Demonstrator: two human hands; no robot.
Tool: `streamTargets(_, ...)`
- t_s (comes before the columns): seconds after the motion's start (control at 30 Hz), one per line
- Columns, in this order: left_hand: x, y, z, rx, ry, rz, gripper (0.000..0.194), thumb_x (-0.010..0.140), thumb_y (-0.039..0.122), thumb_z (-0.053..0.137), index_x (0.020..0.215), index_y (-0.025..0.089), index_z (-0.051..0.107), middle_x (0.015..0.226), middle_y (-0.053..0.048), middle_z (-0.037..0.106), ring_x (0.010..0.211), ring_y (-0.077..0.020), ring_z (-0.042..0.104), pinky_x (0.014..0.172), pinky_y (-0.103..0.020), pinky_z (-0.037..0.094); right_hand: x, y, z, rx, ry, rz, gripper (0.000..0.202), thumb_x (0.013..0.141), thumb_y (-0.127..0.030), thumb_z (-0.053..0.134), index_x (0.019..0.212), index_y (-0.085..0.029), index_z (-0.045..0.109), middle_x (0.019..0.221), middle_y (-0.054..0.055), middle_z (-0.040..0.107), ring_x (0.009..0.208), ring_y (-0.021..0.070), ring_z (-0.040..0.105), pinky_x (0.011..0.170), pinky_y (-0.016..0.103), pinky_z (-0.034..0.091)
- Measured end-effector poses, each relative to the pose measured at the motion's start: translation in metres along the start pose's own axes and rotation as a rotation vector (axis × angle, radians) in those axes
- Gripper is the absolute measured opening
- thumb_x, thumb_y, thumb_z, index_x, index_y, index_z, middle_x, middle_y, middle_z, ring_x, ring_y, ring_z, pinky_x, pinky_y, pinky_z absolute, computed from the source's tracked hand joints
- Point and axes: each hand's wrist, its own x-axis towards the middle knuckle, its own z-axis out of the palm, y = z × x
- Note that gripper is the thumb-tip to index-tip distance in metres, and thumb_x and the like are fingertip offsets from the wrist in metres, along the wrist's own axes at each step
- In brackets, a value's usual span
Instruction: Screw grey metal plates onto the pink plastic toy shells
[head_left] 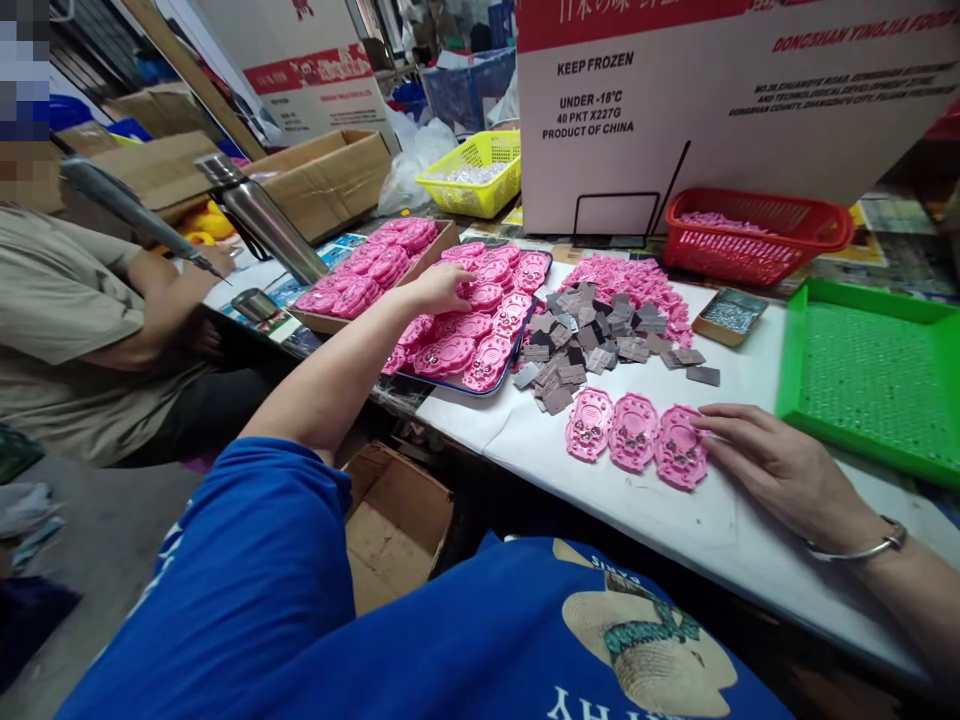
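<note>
Three pink plastic pieces (634, 432) lie side by side on the white table surface. The fingertips of my right hand (784, 475) rest at the right edge of the rightmost one, fingers stretched out. My left hand (441, 290) reaches over a blue-rimmed tray (501, 385) filled with similar pink pieces (444, 355); its fingers are curled down at a piece, and whether they grip it is hard to tell. Behind the three pieces lie a heap of grey metal plates (577, 345) and a pile of small pink parts (637, 285).
At the right are a green tray (795, 400), a red basket (757, 255) and a small box of metal bits (730, 316). A carton of pink pieces (375, 265), a steel flask (262, 215) and a yellow basket (469, 180) stand left and behind. A person's arm (161, 300) is at far left.
</note>
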Motion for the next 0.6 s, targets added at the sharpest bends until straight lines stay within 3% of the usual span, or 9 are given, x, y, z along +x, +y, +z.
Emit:
streamTargets(0.17, -0.007, 0.0, -0.01, -0.057, 0.016, -0.011, 0.058, 0.079, 0.053, 0.066, 0.126, 0.019, 0.066, 0.125, -0.008, 0.064, 0.117, -0.0262, 0.057, 0.103, -0.035, 0.044, 0.0, -0.001, -0.001, 0.002, 0.013, 0.029, 0.024, 0.098, -0.033, 0.054, 0.115, -0.025, 0.069, 0.12, 0.005, 0.067, 0.102, 0.019, 0.069, 0.09, 0.036, 0.057)
streamTargets(0.27, -0.015, 0.005, -0.017, -0.113, 0.122, -0.006, 0.074, 0.077, 0.064, 0.068, 0.131, 0.015, 0.062, 0.121, -0.011, 0.062, 0.11, -0.0266, 0.056, 0.101, -0.04, 0.045, 0.001, -0.005, -0.006, 0.01, 0.066, 0.068, 0.023, 0.096, -0.032, 0.056, 0.111, -0.023, 0.071, 0.115, 0.007, 0.069, 0.099, 0.0199, 0.069, 0.089, 0.036, 0.058)
streamTargets(0.33, -0.021, 0.023, -0.019, -0.17, 0.236, 0.04, 0.079, 0.079, 0.067, 0.065, 0.137, 0.014, 0.057, 0.114, -0.009, 0.06, 0.104, -0.0236, 0.054, 0.1, -0.042, 0.044, 0.004, -0.008, -0.012, 0.035, 0.121, 0.103, 0.02, 0.096, -0.031, 0.057, 0.107, -0.023, 0.071, 0.112, 0.007, 0.071, 0.1, 0.0208, 0.069, 0.091, 0.038, 0.058)
streamTargets(0.43, -0.034, 0.083, -0.018, -0.27, 0.332, 0.195, 0.068, 0.085, 0.063, 0.062, 0.136, 0.018, 0.055, 0.11, -0.006, 0.06, 0.098, -0.0202, 0.054, 0.094, -0.04, 0.046, 0.009, -0.013, -0.022, 0.099, 0.221, 0.159, 0.016, 0.094, -0.03, 0.058, 0.103, -0.025, 0.071, 0.107, 0.006, 0.072, 0.099, 0.0208, 0.069, 0.091, 0.039, 0.058)
streamTargets(0.6, -0.062, 0.229, 0.001, -0.31, 0.293, 0.495, 0.052, 0.088, 0.044, 0.063, 0.133, 0.017, 0.055, 0.117, -0.01, 0.063, 0.103, -0.0236, 0.058, 0.085, -0.036, 0.047, 0.006, -0.031, -0.049, 0.12, 0.369, 0.226, 0.012, 0.094, -0.03, 0.06, 0.1, -0.03, 0.07, 0.103, 0.003, 0.072, 0.098, 0.0218, 0.068, 0.087, 0.039, 0.058)
